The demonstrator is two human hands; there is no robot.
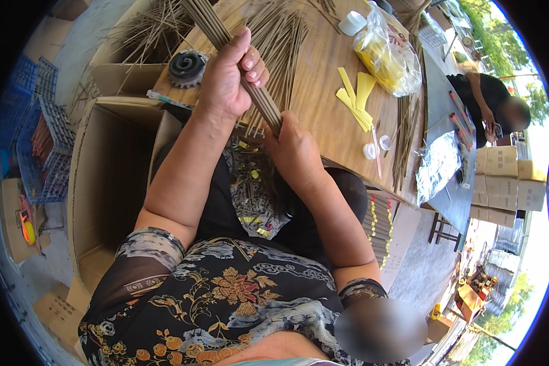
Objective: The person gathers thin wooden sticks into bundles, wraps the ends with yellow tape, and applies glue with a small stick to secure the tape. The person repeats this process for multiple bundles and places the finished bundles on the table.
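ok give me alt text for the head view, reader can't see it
A person's left hand and right hand grip a bundle of thin brown sticks at a wooden table holding more sticks, yellow strips and a clear plastic bag.

A single fisheye view looks down from head height (straight edges bow toward its rim), close to the left grip and right grip, taking in the counter beyond them.
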